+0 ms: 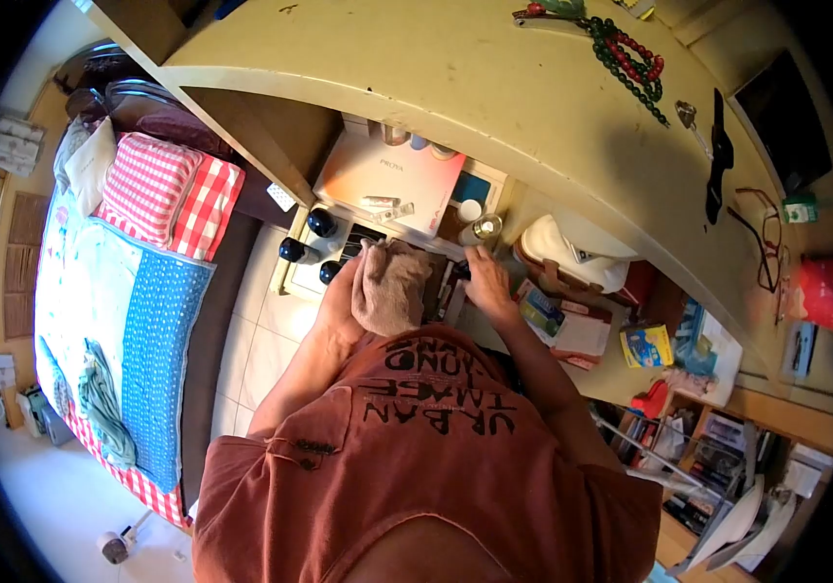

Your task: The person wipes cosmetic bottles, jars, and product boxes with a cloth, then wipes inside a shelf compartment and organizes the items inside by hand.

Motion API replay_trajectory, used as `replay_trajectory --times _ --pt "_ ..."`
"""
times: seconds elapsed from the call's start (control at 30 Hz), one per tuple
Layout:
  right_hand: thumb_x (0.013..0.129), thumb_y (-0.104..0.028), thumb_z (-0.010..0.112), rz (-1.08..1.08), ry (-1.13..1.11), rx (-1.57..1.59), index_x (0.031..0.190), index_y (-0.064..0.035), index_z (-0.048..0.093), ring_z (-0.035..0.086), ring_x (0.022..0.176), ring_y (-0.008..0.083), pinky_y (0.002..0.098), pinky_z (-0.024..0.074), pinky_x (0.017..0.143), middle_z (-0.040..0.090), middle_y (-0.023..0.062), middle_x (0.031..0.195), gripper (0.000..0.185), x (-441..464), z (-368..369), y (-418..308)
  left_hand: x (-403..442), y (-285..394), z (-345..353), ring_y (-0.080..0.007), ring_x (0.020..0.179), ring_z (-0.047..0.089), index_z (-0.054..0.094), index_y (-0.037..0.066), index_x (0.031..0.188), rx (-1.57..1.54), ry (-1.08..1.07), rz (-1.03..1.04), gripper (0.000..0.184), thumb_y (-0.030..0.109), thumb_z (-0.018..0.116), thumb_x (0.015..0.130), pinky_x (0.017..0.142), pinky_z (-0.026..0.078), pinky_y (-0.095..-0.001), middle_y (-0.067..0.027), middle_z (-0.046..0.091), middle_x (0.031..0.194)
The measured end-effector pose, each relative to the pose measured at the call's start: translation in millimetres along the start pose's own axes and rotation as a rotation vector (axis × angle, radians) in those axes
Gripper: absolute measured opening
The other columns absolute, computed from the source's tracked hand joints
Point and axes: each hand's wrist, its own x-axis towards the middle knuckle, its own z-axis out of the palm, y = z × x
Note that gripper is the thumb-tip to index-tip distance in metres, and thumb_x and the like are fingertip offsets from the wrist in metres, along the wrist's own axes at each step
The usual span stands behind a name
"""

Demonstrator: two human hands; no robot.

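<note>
A brownish-pink cloth hangs over my left hand, whose fingers are mostly hidden behind it. Just right of the cloth, my right hand has its fingers closed around a small dark-capped item. Both hands are over an open drawer in front of my body. Several bottles with round dark caps stand at the drawer's left side. Beyond the hands lies a pink and white box with small tubes on it. A clear jar stands just beyond my right hand.
Above the drawer runs a pale desktop with beads and glasses. A white bag and a yellow box are on the right. At the left is a bed; shelves with books stand lower right.
</note>
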Motion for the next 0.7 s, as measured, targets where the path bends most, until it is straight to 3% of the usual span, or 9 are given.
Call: replay_trajectory --times 0.27,0.33,0.43,0.57,0.63,0.67,0.7 --pt "0.073 -0.007 0.076 -0.039 0.023 -0.004 0.120 -0.0023 0.051 0.058 0.110 0.0387 0.0481 0.0482 0.091 0.054 0.0177 0.118 0.053 -0.6 12.3 11.5 1.5 4.0 -1.6 -0.0278 0.111 0.060 0.057 0.002 0.122 -0.020 -0.018 0.043 0.038 0.031 0.041 0.104 0.099 0.048 -0.0409 -0.0147 0.063 0.121" --pt "0.073 -0.011 0.077 -0.027 0.006 0.000 0.129 -0.0053 0.050 0.056 0.113 0.0371 0.0445 0.0481 0.091 0.054 0.0161 0.126 0.063 -2.6 3.7 7.1 1.8 4.6 -1.4 -0.0276 0.111 0.060 0.057 0.002 0.122 -0.044 -0.029 0.042 0.038 0.031 0.041 0.104 0.099 0.048 -0.0408 -0.0145 0.063 0.121" --pt "0.074 -0.010 0.075 -0.020 0.075 0.035 0.127 -0.0032 0.050 0.057 0.110 0.0362 0.0474 0.0472 0.092 0.056 0.0158 0.116 0.059 -9.6 -10.0 -4.6 1.3 4.0 -0.4 -0.0273 0.111 0.060 0.057 0.002 0.122 -0.010 0.016 0.042 0.038 0.031 0.042 0.104 0.098 0.048 -0.0406 -0.0142 0.064 0.120" --pt "0.078 -0.012 0.075 -0.062 0.124 0.086 0.128 -0.0034 0.051 0.056 0.112 0.0385 0.0462 0.0474 0.093 0.057 0.0167 0.120 0.056 -16.5 -20.7 -12.1 1.3 1.7 -2.3 -0.0258 0.108 0.060 0.057 0.003 0.122 0.024 0.030 0.021 0.037 0.032 0.042 0.104 0.097 0.048 -0.0389 -0.0134 0.064 0.119" --pt "0.082 -0.016 0.073 -0.173 0.104 0.499 0.135 -0.0041 0.049 0.054 0.121 0.0363 0.0434 0.0469 0.097 0.055 0.0170 0.130 0.059 -18.3 -33.9 -23.1 2.9 -1.9 -4.1 -0.0243 0.107 0.060 0.058 0.003 0.121 0.128 0.113 0.050 0.037 0.031 0.043 0.103 0.097 0.048 -0.0366 -0.0132 0.064 0.117" --pt "0.082 -0.016 0.073 -0.178 0.104 0.501 0.135 -0.0041 0.049 0.054 0.121 0.0363 0.0434 0.0469 0.097 0.055 0.0170 0.130 0.059 -20.8 -41.8 -32.9 6.3 -4.4 -7.3 -0.0248 0.111 0.058 0.054 0.003 0.127 0.081 0.078 0.009 0.039 0.031 0.043 0.103 0.100 0.046 -0.0379 -0.0129 0.061 0.122" --pt "0.084 -0.018 0.072 -0.123 0.055 0.812 0.139 -0.0047 0.045 0.052 0.125 0.0342 0.0422 0.0457 0.100 0.053 0.0174 0.135 0.062 -24.3 -53.9 -48.9 3.8 -7.5 6.8 -0.0251 0.113 0.057 0.050 0.003 0.131 0.142 0.131 0.014 0.041 0.032 0.044 0.103 0.101 0.045 -0.0394 -0.0124 0.059 0.126"
